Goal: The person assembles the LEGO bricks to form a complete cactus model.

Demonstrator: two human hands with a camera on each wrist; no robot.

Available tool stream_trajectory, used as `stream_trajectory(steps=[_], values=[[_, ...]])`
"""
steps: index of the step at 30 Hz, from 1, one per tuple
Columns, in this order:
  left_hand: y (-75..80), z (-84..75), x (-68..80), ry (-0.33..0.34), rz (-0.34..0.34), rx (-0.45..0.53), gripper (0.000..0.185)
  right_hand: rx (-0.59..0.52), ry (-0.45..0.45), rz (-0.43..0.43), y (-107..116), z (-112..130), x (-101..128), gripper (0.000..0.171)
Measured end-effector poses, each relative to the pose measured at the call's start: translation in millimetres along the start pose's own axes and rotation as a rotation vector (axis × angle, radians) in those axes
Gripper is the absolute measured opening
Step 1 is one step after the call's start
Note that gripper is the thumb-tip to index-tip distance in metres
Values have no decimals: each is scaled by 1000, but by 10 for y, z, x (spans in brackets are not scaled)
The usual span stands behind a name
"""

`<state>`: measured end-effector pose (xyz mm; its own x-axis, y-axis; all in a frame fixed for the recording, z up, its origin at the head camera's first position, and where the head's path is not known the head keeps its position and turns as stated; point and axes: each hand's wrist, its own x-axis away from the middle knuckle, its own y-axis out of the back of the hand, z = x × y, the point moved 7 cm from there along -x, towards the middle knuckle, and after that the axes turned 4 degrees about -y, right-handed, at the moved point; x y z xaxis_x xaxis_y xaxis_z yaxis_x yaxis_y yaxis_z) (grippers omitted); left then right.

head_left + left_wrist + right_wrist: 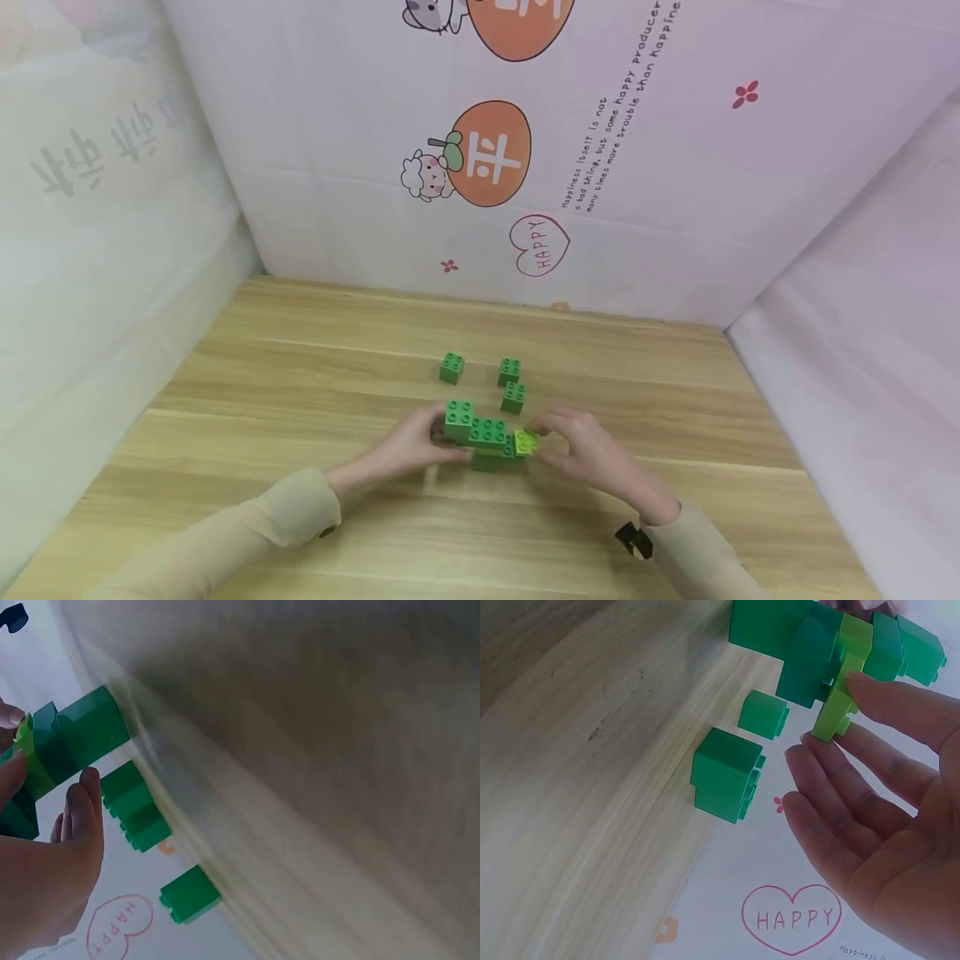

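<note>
A stack of joined toy building blocks [487, 432], in several greens, is held between the two hands. The left hand [420, 437] grips the stack's left end, fingers behind it and thumb in front. On the right side, the right hand [588, 450] pinches a thin lime green block [830, 712] between thumb and fingertips. This lime block lies against the darker green blocks, its studs facing the right palm in the right wrist view. The left wrist view shows the left hand [56, 862] beside the stack, with part of the stack hidden behind its thumb.
Beyond the hands on the wooden table [360, 358] are three loose green blocks. One block [452, 367] stands alone on the left; another block [509, 372] and a nearer block [513, 397] stand close together. White printed cloth walls [637, 250] enclose the back and sides.
</note>
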<state>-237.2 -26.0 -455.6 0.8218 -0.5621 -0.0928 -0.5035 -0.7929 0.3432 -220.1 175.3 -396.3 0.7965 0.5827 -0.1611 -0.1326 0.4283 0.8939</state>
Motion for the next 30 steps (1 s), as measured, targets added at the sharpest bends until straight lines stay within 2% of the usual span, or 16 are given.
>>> stream_trajectory(steps=[5, 18, 30], values=[[-46, 48, 1, 15, 6, 26, 46, 0, 9, -2, -3, 13, -4, 31], [-124, 45, -57, -33, -5, 7, 48, 4, 7, 4, -15, 18, -6, 32], [-146, 54, -90, -8, -25, 1, 50, 3, -2, 7, -22, -3, 2, 33]])
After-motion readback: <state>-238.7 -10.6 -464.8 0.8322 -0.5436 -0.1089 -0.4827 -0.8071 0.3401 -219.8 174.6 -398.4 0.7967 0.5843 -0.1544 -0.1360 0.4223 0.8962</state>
